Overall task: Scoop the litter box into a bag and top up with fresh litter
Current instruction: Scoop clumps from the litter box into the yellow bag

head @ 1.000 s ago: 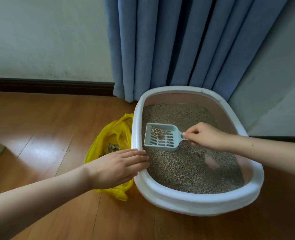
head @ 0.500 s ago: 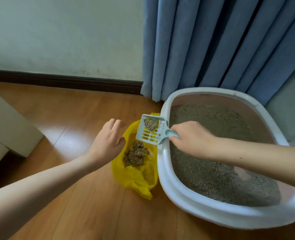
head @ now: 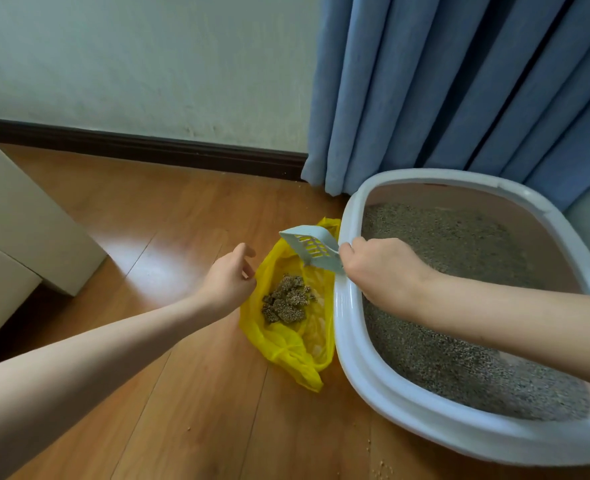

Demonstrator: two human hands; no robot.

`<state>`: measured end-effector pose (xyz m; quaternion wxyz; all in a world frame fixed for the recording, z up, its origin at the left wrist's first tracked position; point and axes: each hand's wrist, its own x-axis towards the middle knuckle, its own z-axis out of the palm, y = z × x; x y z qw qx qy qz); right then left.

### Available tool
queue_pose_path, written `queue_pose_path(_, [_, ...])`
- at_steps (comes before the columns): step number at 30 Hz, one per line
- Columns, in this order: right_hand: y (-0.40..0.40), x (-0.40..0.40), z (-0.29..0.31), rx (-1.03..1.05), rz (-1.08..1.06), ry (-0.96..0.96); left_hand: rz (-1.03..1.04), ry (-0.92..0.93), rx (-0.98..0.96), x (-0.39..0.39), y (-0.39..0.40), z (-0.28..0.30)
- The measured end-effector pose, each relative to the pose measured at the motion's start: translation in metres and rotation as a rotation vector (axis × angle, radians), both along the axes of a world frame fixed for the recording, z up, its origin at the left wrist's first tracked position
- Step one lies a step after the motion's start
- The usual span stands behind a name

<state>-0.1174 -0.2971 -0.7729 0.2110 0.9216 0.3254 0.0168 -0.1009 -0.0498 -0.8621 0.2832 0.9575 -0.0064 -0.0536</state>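
Nearest the person, a few stray grains lie on the wooden floor (head: 182, 393) below both forearms. Just beyond, the yellow bag (head: 286, 344) sits between the hands, pressed against the white rim of the litter box (head: 347, 327), with a heap of clumps (head: 286, 301) in its open mouth. A second ago the scoop (head: 312, 249) hung level over the litter with clumps on it; half a second ago it was crossing the rim. Now it is tipped steeply over the bag and looks empty, so this load appears dumped and another pass through the box likely follows; topping up has not begun. The left hand (head: 229, 280), earlier resting on the rim, now pinches the bag's near edge with curled fingers, holding it open. The right hand (head: 380, 266) grips the scoop's handle in a closed fist above the rim. Beyond the hands hang a blue curtain (head: 442, 91) and the wall.
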Motion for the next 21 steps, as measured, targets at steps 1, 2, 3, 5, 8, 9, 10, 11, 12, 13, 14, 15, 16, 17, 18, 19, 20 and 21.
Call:
queue_pose_path(1, [-0.001,0.001,-0.002,-0.030,0.038,-0.042,-0.006,-0.001,0.005,0.000,0.000,0.000])
queue_pose_path(2, [-0.004,0.003,-0.003,-0.022,0.066,-0.106,-0.010,-0.001,0.008,0.000,-0.001,0.001])
queue_pose_path(3, [-0.006,0.004,-0.005,-0.017,0.109,-0.159,-0.011,0.002,0.012,0.000,-0.001,0.001])
queue_pose_path(5, [-0.012,0.006,-0.013,-0.007,0.151,-0.231,-0.014,0.007,0.020,0.000,-0.003,0.001])
queue_pose_path(8, [-0.016,0.005,-0.013,0.050,0.182,-0.220,-0.028,0.005,0.038,0.001,-0.002,0.001])
queue_pose_path(9, [-0.018,0.005,-0.013,0.069,0.173,-0.205,-0.035,0.000,0.049,0.001,-0.002,0.002])
queue_pose_path(10, [-0.021,0.006,-0.011,0.086,0.156,-0.180,-0.045,-0.007,0.059,0.001,-0.001,0.002])
queue_pose_path(11, [-0.022,0.005,-0.009,0.110,0.149,-0.150,-0.051,-0.013,0.067,0.001,-0.001,0.003])
queue_pose_path(12, [-0.023,0.004,-0.006,0.157,0.139,-0.098,-0.056,-0.021,0.072,0.001,-0.001,0.004])
queue_pose_path(13, [-0.025,0.002,-0.005,0.239,0.112,-0.039,-0.057,-0.028,0.075,0.001,-0.002,0.004])
queue_pose_path(14, [-0.028,0.002,-0.001,0.343,0.035,0.030,-0.058,-0.039,0.075,0.001,-0.003,0.006])
queue_pose_path(15, [-0.033,0.003,0.005,0.462,-0.094,0.151,-0.060,-0.055,0.074,0.000,-0.004,0.007])
queue_pose_path(16, [-0.039,0.004,0.011,0.636,-0.219,0.271,-0.068,-0.078,0.070,0.000,-0.006,0.008])
queue_pose_path(17, [-0.048,0.004,0.017,0.797,-0.334,0.385,-0.081,-0.105,0.065,-0.001,-0.009,0.010])
queue_pose_path(18, [-0.058,0.007,0.022,0.915,-0.425,0.429,-0.100,-0.140,0.060,-0.002,-0.012,0.012])
queue_pose_path(19, [-0.072,0.011,0.026,0.973,-0.502,0.415,-0.127,-0.176,0.055,-0.003,-0.016,0.015])
queue_pose_path(20, [-0.088,0.014,0.030,0.981,-0.563,0.386,-0.164,-0.214,0.051,-0.004,-0.022,0.019])
queue_pose_path(21, [-0.106,0.017,0.032,0.958,-0.619,0.376,-0.210,-0.252,0.050,-0.006,-0.028,0.022])
